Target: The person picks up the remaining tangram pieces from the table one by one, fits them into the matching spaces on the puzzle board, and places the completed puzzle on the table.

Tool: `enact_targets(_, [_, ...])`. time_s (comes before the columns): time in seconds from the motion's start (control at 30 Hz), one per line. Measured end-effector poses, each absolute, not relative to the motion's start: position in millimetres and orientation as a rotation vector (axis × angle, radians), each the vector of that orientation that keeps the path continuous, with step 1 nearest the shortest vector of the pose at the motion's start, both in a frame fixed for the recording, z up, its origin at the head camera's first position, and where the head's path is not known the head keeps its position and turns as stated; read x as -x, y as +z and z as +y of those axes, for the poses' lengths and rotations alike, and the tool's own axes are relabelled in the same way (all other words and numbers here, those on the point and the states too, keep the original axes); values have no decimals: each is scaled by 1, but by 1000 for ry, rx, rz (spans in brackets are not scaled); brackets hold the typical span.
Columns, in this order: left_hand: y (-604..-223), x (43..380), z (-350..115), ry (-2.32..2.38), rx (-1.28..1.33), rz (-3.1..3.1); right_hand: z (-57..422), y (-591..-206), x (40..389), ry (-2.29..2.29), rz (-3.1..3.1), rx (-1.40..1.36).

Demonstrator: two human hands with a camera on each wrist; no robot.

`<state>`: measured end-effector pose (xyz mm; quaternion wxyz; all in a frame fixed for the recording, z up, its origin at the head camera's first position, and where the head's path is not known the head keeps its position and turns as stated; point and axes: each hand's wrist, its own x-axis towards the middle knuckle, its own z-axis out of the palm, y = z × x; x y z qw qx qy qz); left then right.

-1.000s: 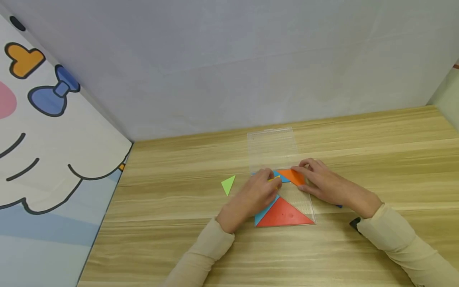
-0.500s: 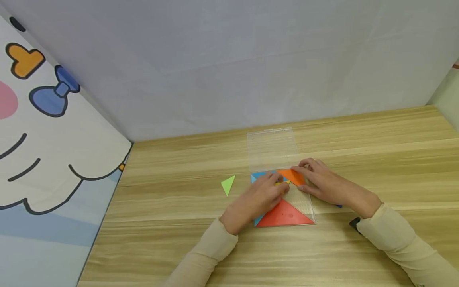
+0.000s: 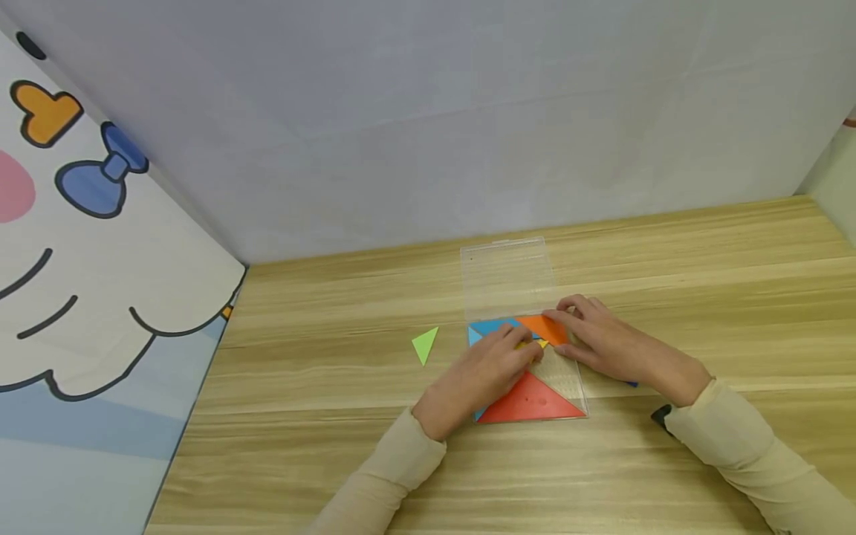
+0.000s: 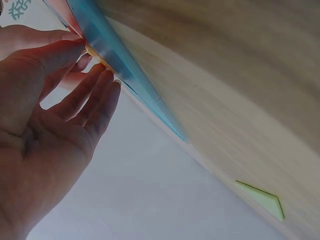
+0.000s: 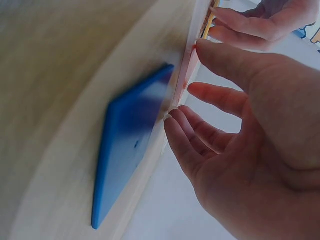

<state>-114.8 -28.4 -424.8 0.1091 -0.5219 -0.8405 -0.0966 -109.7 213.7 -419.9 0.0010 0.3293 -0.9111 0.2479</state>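
My left hand (image 3: 484, 375) pinches a small yellow tangram piece (image 3: 545, 343) over the middle of a clear plastic case; its fingers cover most of the piece. Thumb and fingertips of my right hand (image 3: 602, 338) touch the orange piece (image 3: 535, 324) at the case's upper right corner and edge. In the case (image 3: 582, 383) a red triangle (image 3: 535, 401) lies along the near side. A blue piece (image 3: 487, 327) fills the far left corner, and a light blue piece (image 3: 473, 336), partly under the left hand, runs down the left side.
The clear lid (image 3: 508, 279) lies folded back behind the case. A light green triangle (image 3: 424, 345) rests on the wooden table (image 3: 321, 371) to the left. A dark blue piece (image 5: 132, 145) lies by the right hand, mostly hidden in the head view. A pale wall (image 3: 468, 134) stands behind.
My left hand has moved a little to the right with the yellow piece, to just below the orange one, uncovering the blue corner piece. The right hand stays in place.
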Motion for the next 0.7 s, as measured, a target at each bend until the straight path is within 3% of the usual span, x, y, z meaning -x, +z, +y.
enact_targets(0.7, [-423, 112, -30, -299, 1458, -2535, 214, -421, 110, 776, -2839, -1046])
